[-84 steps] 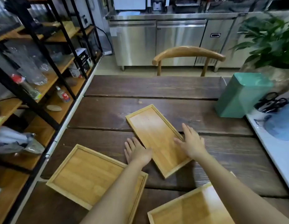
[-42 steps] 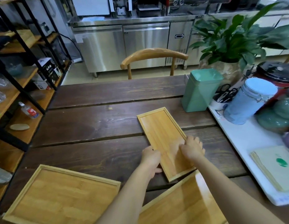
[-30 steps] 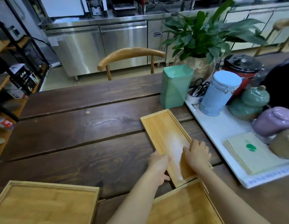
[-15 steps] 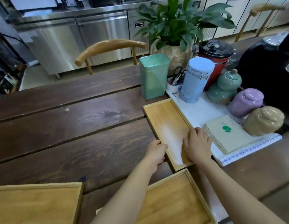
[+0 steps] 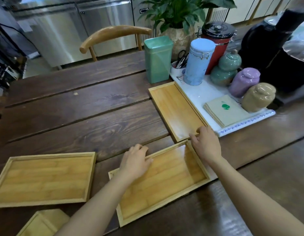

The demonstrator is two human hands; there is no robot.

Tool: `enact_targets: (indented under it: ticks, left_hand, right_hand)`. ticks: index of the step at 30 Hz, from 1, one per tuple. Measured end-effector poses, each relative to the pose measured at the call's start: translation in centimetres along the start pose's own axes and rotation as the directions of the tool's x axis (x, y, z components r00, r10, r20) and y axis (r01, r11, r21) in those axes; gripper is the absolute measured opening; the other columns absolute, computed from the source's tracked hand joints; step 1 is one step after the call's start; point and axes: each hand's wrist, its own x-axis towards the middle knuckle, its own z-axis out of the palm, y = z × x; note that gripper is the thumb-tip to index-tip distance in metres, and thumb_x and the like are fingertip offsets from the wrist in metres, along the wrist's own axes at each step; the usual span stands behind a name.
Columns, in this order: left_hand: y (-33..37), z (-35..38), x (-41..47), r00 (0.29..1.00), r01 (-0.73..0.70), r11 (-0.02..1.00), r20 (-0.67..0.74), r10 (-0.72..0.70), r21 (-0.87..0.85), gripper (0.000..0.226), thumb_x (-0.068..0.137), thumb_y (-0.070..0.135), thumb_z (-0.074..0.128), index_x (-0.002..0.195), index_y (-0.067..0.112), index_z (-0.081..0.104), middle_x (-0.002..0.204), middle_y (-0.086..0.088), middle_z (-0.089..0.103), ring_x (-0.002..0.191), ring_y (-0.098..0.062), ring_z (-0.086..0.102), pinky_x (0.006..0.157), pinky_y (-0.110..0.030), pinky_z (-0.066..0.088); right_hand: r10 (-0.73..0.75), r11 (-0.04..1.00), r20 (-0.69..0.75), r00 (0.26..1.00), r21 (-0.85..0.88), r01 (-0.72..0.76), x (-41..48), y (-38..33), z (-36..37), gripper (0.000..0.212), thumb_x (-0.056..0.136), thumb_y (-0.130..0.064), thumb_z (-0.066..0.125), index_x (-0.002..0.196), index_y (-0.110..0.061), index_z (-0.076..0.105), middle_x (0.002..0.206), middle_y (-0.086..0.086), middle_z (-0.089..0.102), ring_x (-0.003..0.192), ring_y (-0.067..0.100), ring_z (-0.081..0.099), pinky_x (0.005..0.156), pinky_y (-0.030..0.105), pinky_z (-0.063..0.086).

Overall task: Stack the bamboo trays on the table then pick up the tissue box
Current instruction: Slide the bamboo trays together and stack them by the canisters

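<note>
On the dark wooden table (image 5: 90, 116), four shallow, light bamboo trays lie unstacked. The narrow tray (image 5: 176, 109) sits against the white mat (image 5: 198, 94). The left hand (image 5: 135, 160) rests spread on the middle tray (image 5: 164, 181); the right hand (image 5: 205, 143) loosely grips its far corner. Two more trays (image 5: 44, 178) lie leftward.

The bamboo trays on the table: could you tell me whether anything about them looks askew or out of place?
Nothing is damaged or spilled, but none are stacked. The narrow tray lies at an angle beside the white mat; the wide tray under the left hand and right hand sits skewed; the left tray lies apart.
</note>
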Motion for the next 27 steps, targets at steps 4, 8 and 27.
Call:
enact_targets:
  ticks: [4,8,27]
  left_hand:
    - [-1.8,1.3,-2.8,0.958,0.207,0.968,-0.231,-0.171,0.14,0.05,0.093,0.046,0.045,0.134,0.017,0.045,0.135,-0.007,0.046,0.126,-0.025,0.042,0.102,-0.039,0.037]
    - [-3.3,1.8,-4.8,0.92,0.341,0.939,-0.221,-0.322,0.05,0.057,0.093,0.049,0.045,0.135,0.012,0.038,0.137,-0.014,0.045,0.125,-0.03,0.045,0.093,-0.039,0.046]
    - [-4.8,2.1,-5.7,0.997,0.064,0.975,-0.026,-0.072,-0.212,0.041,0.096,0.051,0.033,0.096,0.015,0.052,0.092,-0.002,0.065,0.084,-0.02,0.063,0.078,-0.043,0.053]
  right_hand:
    - [0.127,0.992,0.163,0.978,-0.031,-0.124,-3.4,1.4,0.2,0.033,0.088,-0.043,0.046,0.089,-0.01,0.048,0.098,0.014,0.065,0.093,0.035,0.061,0.075,0.041,0.048]
    - [0.087,0.992,0.233,0.969,-0.106,-0.064,-5.3,2.2,0.6,0.036,0.092,-0.04,0.04,0.101,-0.006,0.05,0.106,0.016,0.063,0.094,0.036,0.06,0.076,0.042,0.048]
    - [-0.32,0.932,-0.221,0.921,-0.248,0.265,-5.4,-1.0,-3.0,0.022,0.083,-0.009,0.063,0.066,0.0,0.053,0.061,0.017,0.064,0.054,0.035,0.061,0.041,0.02,0.017]
